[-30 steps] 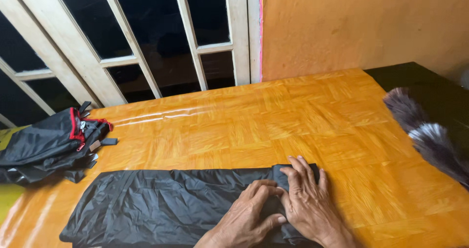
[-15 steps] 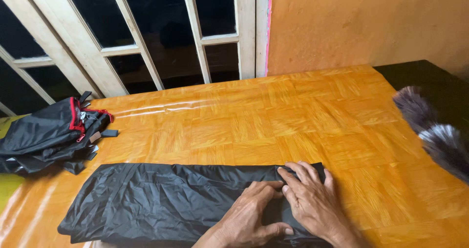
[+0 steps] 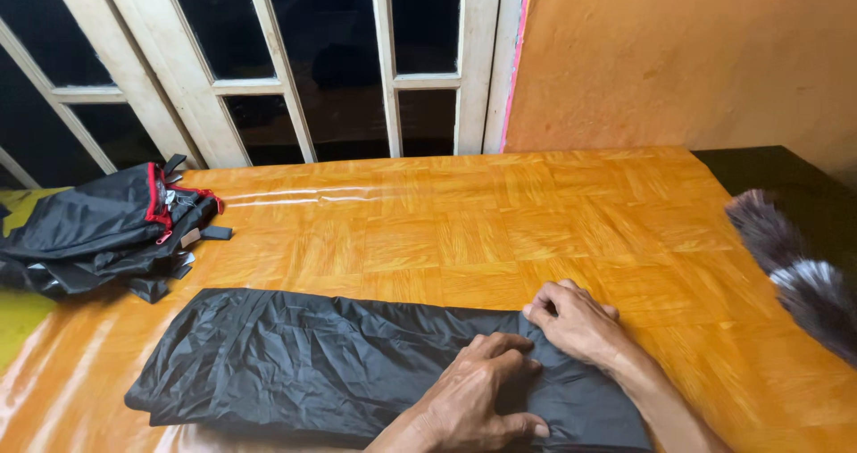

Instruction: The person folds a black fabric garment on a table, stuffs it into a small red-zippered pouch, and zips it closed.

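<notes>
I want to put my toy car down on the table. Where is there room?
The widest bare patch of the orange table lies between the window frame and the folded black cloth. Another lies right of the right hand, before the grey feather duster. The near edge is crowded by both hands; the black bag fills the left corner.

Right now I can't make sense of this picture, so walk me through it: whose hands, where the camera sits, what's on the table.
There is no machine here. A person wears the camera on their head, so you look down at their own two bare hands. The left hand presses flat on a long black crinkled garment. The right hand pinches that garment's right end with its fingers. Everything lies on a glossy orange wood-pattern table. At the far left sits a bundled black jacket with red trim. At the right edge is something grey and furry; I cannot tell what. Behind are a pale window frame and an orange wall.
</notes>
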